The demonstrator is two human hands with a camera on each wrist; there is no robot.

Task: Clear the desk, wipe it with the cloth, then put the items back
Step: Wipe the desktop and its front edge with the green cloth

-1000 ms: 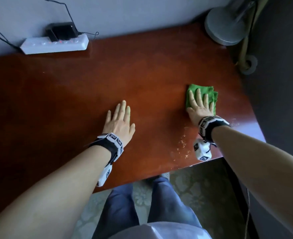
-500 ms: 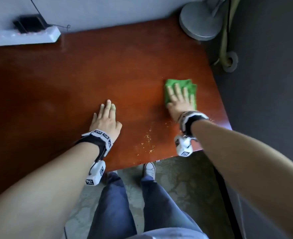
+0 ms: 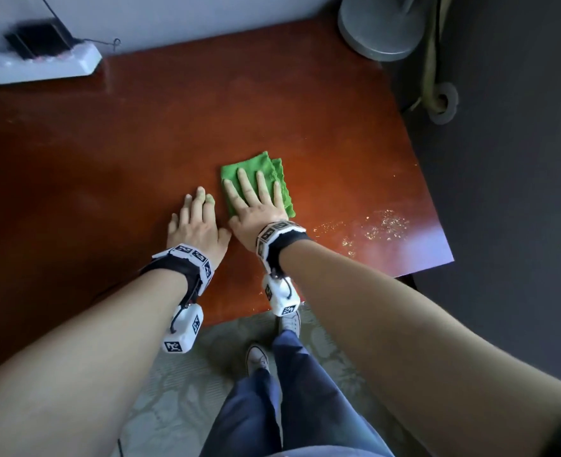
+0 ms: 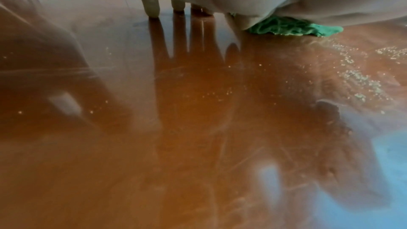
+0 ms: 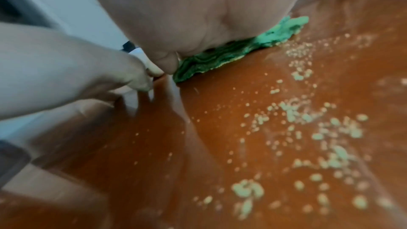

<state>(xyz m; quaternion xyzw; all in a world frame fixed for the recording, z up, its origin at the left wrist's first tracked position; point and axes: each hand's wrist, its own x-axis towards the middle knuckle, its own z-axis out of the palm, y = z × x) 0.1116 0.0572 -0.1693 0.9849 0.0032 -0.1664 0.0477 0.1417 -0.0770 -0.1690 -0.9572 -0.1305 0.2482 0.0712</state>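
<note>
A folded green cloth [image 3: 274,174] lies on the reddish-brown desk [image 3: 140,143], a little right of its middle. My right hand [image 3: 256,199] presses flat on the cloth with straight, spread fingers. The cloth's edge [image 5: 220,58] shows under the palm in the right wrist view, and again as a green strip [image 4: 293,27] in the left wrist view. My left hand [image 3: 196,219] rests flat on the bare wood just left of the cloth, fingers straight, thumb nearly touching the right hand. Pale crumbs [image 3: 374,225] are scattered at the desk's front right corner.
A white power strip [image 3: 38,64] with a black plug sits at the back left against the wall. A grey round lamp base [image 3: 381,28] stands at the back right corner. The desk's right edge drops to dark floor; my legs and shoes [image 3: 289,324] are below the front edge.
My right hand has slid the cloth leftward across the desk, from near the right edge to beside my left hand. The crumbs stay behind at the front right. The left hand stays flat.
</note>
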